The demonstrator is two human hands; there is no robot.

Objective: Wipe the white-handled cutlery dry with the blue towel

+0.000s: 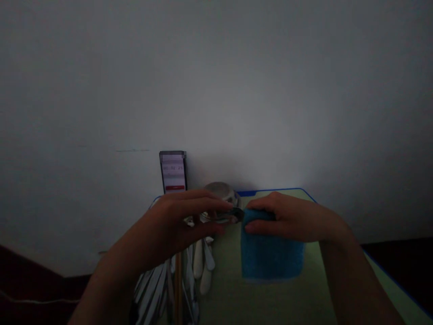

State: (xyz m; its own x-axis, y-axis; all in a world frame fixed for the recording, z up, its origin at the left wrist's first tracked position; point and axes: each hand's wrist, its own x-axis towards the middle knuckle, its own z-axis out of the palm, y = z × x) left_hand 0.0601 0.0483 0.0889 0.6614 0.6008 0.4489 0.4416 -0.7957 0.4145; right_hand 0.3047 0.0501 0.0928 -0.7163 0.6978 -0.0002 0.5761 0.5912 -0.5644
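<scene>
My left hand (181, 221) pinches a metal spoon (223, 216) by its handle, fingers closed round it, above a pile of cutlery. My right hand (287, 216) grips the top of a blue cloth (270, 257), thumb and fingers folded over the edge, pressing the cloth against the spoon's bowl end. The cloth hangs down over the pale green table (237, 293). The scene is dim.
Several spoons and other utensils (182, 280) lie on the table under my left forearm. A steel bowl (221, 192) stands behind the hands. A phone (173, 172) with a lit screen leans on the white wall. The table has a blue rim (277, 190).
</scene>
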